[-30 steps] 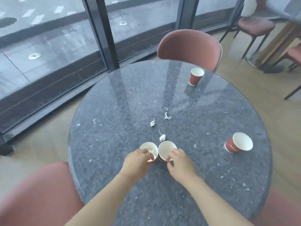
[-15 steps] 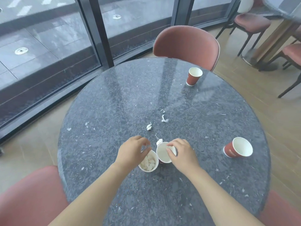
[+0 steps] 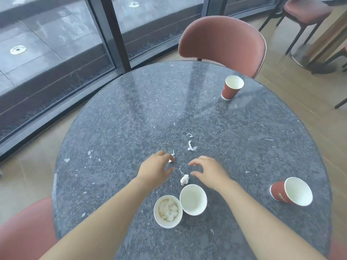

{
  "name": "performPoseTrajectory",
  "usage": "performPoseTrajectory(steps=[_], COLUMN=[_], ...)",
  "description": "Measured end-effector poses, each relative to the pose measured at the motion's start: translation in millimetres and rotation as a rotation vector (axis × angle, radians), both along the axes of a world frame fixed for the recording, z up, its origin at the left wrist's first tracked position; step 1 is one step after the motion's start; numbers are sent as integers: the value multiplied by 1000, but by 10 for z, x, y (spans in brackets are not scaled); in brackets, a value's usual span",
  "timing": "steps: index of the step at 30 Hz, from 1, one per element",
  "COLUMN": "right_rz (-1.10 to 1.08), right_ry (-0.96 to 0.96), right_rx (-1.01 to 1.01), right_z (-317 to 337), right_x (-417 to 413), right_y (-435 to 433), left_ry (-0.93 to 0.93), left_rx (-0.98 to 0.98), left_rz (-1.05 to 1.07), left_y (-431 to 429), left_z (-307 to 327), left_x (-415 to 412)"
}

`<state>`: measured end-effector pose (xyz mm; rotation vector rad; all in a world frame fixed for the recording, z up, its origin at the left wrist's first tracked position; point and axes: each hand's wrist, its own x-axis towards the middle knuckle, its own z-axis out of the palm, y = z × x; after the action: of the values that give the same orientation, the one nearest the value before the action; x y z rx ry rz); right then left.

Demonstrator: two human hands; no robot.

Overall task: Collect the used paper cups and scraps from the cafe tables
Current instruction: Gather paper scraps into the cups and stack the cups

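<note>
On the round grey stone table (image 3: 116,128), two paper cups stand side by side near me: one cup (image 3: 168,211) holds white paper scraps, the other cup (image 3: 193,199) is empty. My left hand (image 3: 155,168) reaches past them, its fingertips touching a small white scrap (image 3: 170,160), thumb apart. My right hand (image 3: 208,171) hovers with loosely curved fingers, holding nothing, just beyond a crumpled scrap (image 3: 184,179). More scraps (image 3: 191,147) lie further out. A red cup (image 3: 232,87) stands upright at the far side. Another red cup (image 3: 291,191) lies tipped at the right.
A pink chair (image 3: 221,38) faces me across the table, and another pink chair (image 3: 24,231) sits at my near left. Dark window frames (image 3: 109,32) run along the left. A second table and chairs (image 3: 308,14) stand at the back right on the wood floor.
Both hands have let go of the two near cups and moved forward to the loose scraps. The cups now stand free, closer to me.
</note>
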<state>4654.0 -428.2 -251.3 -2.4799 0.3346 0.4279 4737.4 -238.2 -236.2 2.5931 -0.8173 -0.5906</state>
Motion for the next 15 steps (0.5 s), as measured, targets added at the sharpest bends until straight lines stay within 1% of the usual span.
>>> performPoseTrajectory(steps=[4, 8, 10, 12, 15], right_rz=[132, 171, 121, 5, -97], right_ry=[102, 66, -9, -106, -199], right_rx=[86, 79, 73, 58, -1], right_z=[-188, -348, -384, -397, -405], right_x=[97, 150, 185, 242, 353], right_y=[-21, -39, -75, -134, -224], left_ry=[50, 72, 75, 83, 71], left_rx=[79, 103, 88, 62, 12], left_rz=[-20, -28, -36, -41, 1], left_y=[-134, -238, -278, -310, -341], left_z=[-217, -383, -431, -454, -446], left_x=[98, 181, 225, 256, 298])
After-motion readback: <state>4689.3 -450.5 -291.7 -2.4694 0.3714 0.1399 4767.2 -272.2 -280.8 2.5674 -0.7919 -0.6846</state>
